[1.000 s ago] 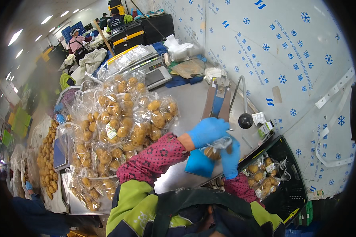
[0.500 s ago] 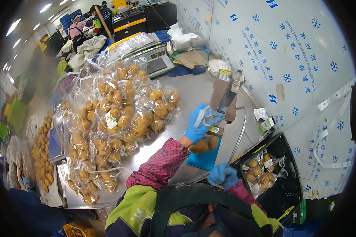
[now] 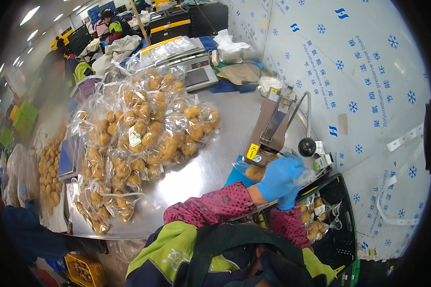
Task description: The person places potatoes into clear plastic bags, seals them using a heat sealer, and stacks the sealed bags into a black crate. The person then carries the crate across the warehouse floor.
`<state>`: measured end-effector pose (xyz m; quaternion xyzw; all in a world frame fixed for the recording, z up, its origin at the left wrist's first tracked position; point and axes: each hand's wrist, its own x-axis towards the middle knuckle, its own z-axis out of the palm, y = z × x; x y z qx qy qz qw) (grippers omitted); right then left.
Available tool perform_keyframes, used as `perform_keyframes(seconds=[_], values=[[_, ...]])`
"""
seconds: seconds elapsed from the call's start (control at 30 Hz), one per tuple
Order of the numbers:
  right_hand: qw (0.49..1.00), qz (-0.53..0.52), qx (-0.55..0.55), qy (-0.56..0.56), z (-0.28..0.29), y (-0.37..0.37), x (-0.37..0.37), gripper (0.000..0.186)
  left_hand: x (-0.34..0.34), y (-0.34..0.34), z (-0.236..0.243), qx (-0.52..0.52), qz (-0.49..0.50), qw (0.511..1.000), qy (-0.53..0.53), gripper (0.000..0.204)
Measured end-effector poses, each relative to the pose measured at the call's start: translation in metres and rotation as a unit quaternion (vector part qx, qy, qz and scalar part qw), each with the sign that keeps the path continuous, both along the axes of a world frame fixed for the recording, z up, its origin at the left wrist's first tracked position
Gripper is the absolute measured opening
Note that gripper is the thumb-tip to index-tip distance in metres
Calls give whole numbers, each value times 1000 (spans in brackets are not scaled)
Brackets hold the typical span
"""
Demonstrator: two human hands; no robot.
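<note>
The blue-gloved left hand (image 3: 275,179) overlaps the blue-gloved right hand (image 3: 287,202), together beside crumpled clear film (image 3: 304,178); their exact grip is hidden. Touching or just beside them, brown potatoes, seemingly bagged in clear plastic (image 3: 255,173), lie on a blue plate (image 3: 233,173) by a brown bench machine (image 3: 263,131). Such a bag is probably weighty, slack and slippery, best held by its gathered neck. The black plastic crate (image 3: 345,232) holds bagged potatoes (image 3: 315,230); the yellow plastic crate (image 3: 100,273), loose ones (image 3: 83,271).
</note>
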<state>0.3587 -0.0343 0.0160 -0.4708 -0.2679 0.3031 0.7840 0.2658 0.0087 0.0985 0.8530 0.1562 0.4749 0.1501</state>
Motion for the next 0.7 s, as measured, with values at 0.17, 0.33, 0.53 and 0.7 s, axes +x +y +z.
perform_keyframes(seconds=[0.17,0.33,0.53,0.7], values=[[945,-254,-150,-143,15,-30,93,34,-37,20,13,82,-105,990,-45,33],[800,-325,-289,-414,1,-134,163,30,-94,104,-48,13,234,939,-251,36],[835,-261,-312,-370,-6,-116,123,29,-135,296,-148,-224,495,839,21,38],[890,-125,-299,-321,-31,-89,70,22,-169,307,-182,-362,227,887,-175,14]])
